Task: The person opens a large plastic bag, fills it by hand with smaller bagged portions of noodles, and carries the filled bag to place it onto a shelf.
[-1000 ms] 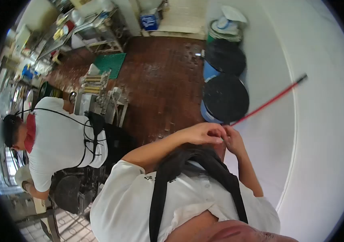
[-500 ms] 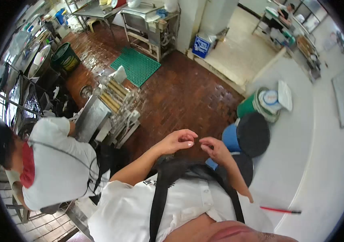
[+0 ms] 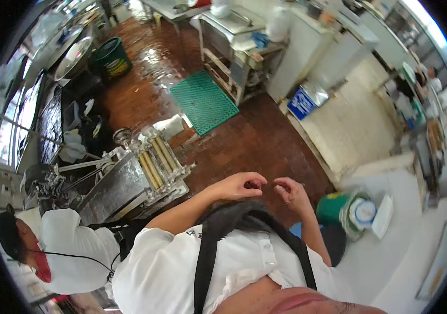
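Both my hands hover in front of my dark apron, a small gap apart, above the brown tiled floor. My left hand (image 3: 243, 186) has its fingers loosely curved, with a space between thumb and fingers and nothing held. Facing it, my right hand (image 3: 292, 194) is also empty, its fingers bent inward and apart from the thumb. Ahead and to the left stands a metal machine with brass-coloured rollers (image 3: 158, 159); neither hand touches it.
A co-worker in a white shirt (image 3: 69, 251) is at left beside the machine. A green mat (image 3: 203, 102) lies ahead. A green bin (image 3: 331, 208) stands at right near a white wall, a blue box (image 3: 302, 103) by the doorway, a dark green tub (image 3: 112, 56) at far left.
My view has shifted, so the machine and mat appear nearer, and the co-worker lower at left. My hands stay before me, empty, with fingers slightly more curled.
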Available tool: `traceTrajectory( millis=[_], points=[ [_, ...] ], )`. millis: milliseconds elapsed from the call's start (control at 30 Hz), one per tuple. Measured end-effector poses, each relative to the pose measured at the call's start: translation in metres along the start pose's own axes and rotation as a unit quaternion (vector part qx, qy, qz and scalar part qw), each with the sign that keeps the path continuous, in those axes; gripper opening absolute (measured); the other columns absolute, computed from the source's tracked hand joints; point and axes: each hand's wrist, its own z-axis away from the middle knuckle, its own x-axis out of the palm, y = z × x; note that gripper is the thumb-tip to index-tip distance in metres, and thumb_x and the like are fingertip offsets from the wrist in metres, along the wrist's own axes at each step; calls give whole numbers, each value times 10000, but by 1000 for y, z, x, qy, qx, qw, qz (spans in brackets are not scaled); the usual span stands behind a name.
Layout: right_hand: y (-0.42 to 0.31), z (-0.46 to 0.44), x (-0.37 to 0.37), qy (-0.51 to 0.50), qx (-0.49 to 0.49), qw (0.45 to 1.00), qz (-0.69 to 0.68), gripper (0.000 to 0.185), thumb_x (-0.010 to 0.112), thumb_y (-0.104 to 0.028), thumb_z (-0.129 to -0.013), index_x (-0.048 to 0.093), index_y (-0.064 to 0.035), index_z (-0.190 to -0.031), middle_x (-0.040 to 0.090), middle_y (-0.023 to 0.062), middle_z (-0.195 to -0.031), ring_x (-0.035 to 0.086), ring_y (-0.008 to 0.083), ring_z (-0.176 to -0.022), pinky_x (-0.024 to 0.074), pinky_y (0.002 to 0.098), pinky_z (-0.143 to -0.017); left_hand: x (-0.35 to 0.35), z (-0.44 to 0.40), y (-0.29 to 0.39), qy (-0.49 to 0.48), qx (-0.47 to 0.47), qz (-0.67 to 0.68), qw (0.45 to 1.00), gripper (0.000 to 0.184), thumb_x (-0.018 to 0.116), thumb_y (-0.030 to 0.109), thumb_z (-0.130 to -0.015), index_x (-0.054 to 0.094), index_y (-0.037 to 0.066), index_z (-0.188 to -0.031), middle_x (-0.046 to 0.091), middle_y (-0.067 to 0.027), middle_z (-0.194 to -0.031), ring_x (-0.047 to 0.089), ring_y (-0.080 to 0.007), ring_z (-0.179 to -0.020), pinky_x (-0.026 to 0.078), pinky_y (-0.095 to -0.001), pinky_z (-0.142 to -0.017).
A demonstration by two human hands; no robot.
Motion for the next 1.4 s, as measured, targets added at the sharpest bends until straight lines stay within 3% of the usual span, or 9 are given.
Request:
traceTrajectory(
  millis=[167, 300, 467, 600, 733, 933, 1033, 1300, 1400],
  points=[
    [-70, -194, -21, -134, -156, 976, 76, 236, 691, -130, -925, 672, -34, -1140, 708, 147, -1039, 700, 268, -921, 552, 348, -818, -122, -4, -17, 208, -65, 48, 975, 417, 722, 212, -933, 602, 55, -1300, 628, -11, -1064, 584, -112, -1006, 487, -290, -903],
    [-123, -326, -1, -246, -230, 938, 88, 244, 673, -130, -939, 669, -33, -1162, 712, 131, -1027, 694, 242, -930, 548, 337, -833, -201, -11, -58, 317, -64, 171, 931, 394, 718, 170, -938, 606, 49, -1295, 592, 14, -1042, 562, -92, -985, 480, -263, -881],
    [-142, -478, 47, -273, -231, 930, 90, 263, 688, -142, -923, 667, -33, -1161, 700, 142, -1038, 693, 261, -910, 548, 346, -816, -320, -48, -83, 332, -88, 102, 934, 407, 713, 210, -944, 598, 78, -1311, 640, -19, -1062, 580, -112, -979, 487, -287, -893],
    [-165, -581, 43, -278, -222, 929, 105, 271, 698, -144, -917, 670, -38, -1165, 705, 142, -1033, 695, 259, -909, 548, 343, -818, -435, -95, -78, 306, -46, 106, 945, 412, 709, 216, -939, 595, 59, -1302, 655, -30, -1053, 602, -137, -1000, 492, -303, -916],
    [-182, -687, 31, -206, -163, 960, 97, 241, 695, -115, -920, 679, -38, -1148, 717, 119, -1001, 695, 218, -906, 540, 331, -828, -555, -141, -46, 251, -20, -15, 968, 413, 708, 205, -922, 598, 44, -1286, 681, -79, -1024, 644, -171, -978, 507, -332, -907],
    [-208, -877, 55, -250, -147, 955, 67, 243, 685, -125, -931, 674, -24, -1151, 724, 128, -998, 695, 207, -908, 542, 333, -827, -720, -186, -76, 304, -35, -28, 952, 409, 705, 204, -924, 602, 47, -1288, 672, -66, -1013, 632, -170, -963, 504, -334, -895],
    [-269, -977, 86, -312, -200, 925, 81, 239, 676, -137, -946, 677, -28, -1159, 718, 125, -1015, 691, 206, -932, 544, 333, -847, -790, -177, -88, 377, -79, 71, 920, 408, 705, 207, -933, 600, 53, -1296, 654, -47, -1003, 613, -156, -954, 499, -326, -896],
    [-471, -1162, 241, -453, -451, 762, 104, 208, 667, -149, -941, 674, -27, -1109, 688, 143, -989, 673, 256, -910, 530, 358, -805, -933, -100, -139, 604, -21, 204, 770, 370, 714, 170, -944, 609, 53, -1278, 616, 11, -991, 588, -81, -922, 499, -254, -851],
    [-506, -1216, 311, -482, -445, 748, 102, 219, 675, -124, -930, 675, -32, -1128, 688, 148, -989, 676, 280, -902, 533, 359, -803, -997, -78, -173, 630, 5, 233, 741, 361, 716, 173, -943, 615, 54, -1268, 616, 14, -998, 587, -78, -933, 498, -256, -861]
  ],
)
